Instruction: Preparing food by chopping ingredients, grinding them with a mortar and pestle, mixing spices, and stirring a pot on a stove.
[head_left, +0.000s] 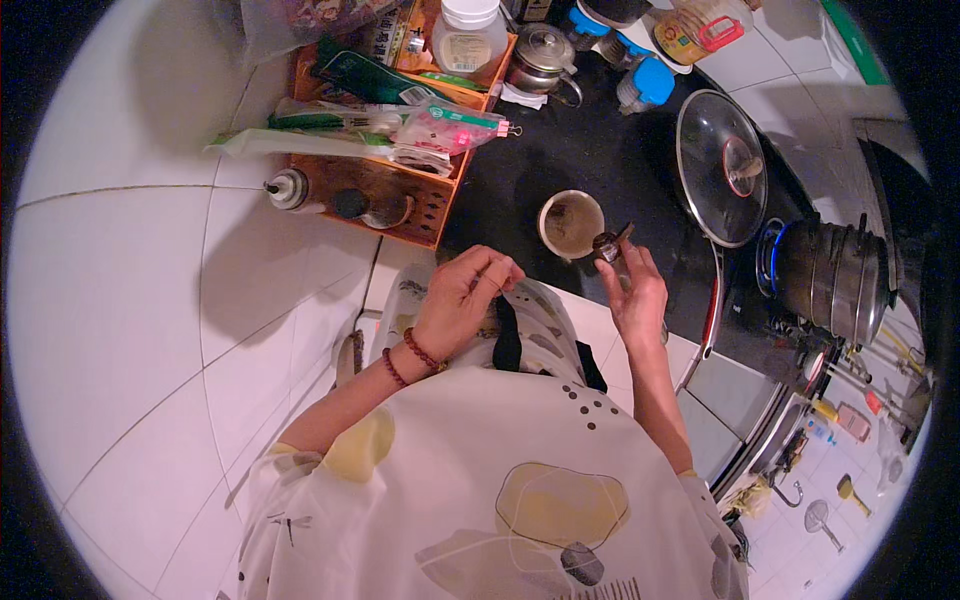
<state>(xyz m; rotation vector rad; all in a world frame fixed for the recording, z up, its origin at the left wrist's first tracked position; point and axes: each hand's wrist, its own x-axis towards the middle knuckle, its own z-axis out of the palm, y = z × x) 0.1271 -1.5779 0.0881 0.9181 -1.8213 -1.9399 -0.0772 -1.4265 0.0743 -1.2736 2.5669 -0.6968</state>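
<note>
A round pale cup or bowl (571, 225) stands on the black countertop, with brownish matter inside. Just at its right rim, my right hand (636, 289) grips a small dark-topped container (606, 246); a thin dark flap sticks up from it, and most of its body is hidden by my fingers. My left hand (472, 289) hovers at the counter's front edge, left of the cup. Its fingers are curled together, and nothing shows in them.
An orange divided basket (442, 202) with packets and bottles stands at left. Behind are a metal pot (544, 56), blue-lidded jars (646, 84) and an oil bottle (694, 34). To the right, a glass-lidded pan (721, 169) has its handle towards me, beside stacked steamer pots (829, 277) with a blue glow at their base.
</note>
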